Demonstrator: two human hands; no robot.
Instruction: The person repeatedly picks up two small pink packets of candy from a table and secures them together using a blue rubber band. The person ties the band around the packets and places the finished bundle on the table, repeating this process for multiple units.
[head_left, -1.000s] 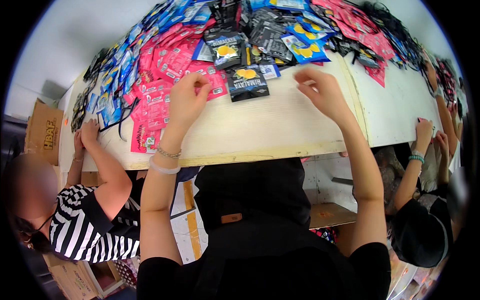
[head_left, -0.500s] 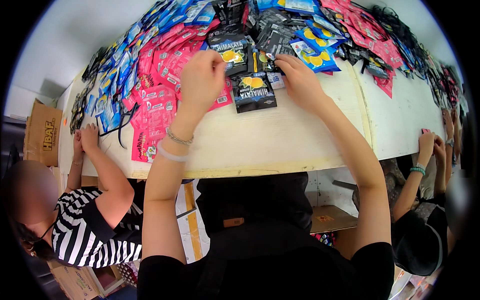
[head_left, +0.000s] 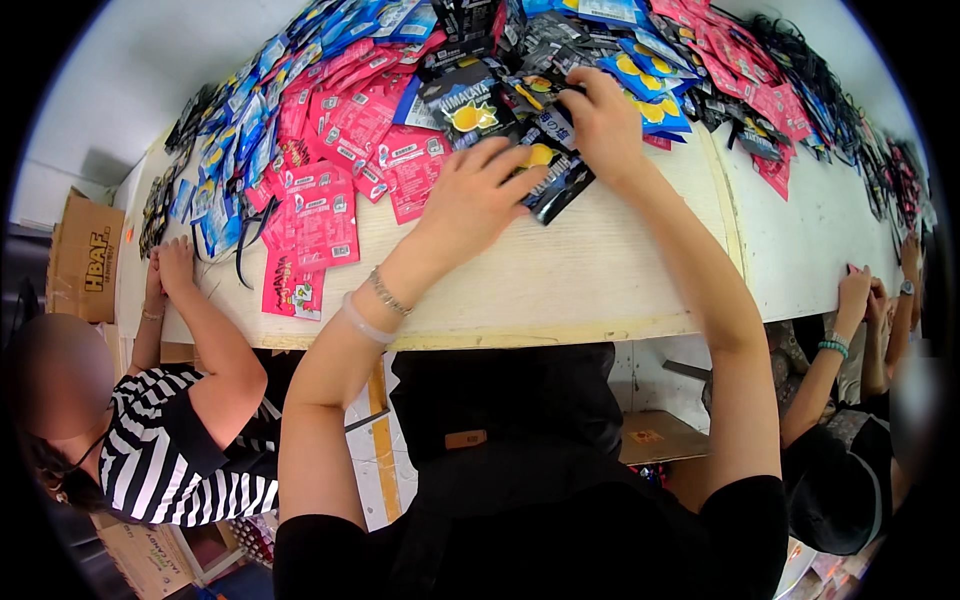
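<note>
Left grip point(head_left: 475, 195) has its fingers apart over the left side of a black pouch point(head_left: 563, 184), which lies on the worktop point(head_left: 640, 270), back from the front edge. Right grip point(head_left: 608, 128) curls at the pouch's right; whether it pinches anything, I cannot tell. Pink packets point(head_left: 325, 215) reach toward the front edge, at left.
</note>
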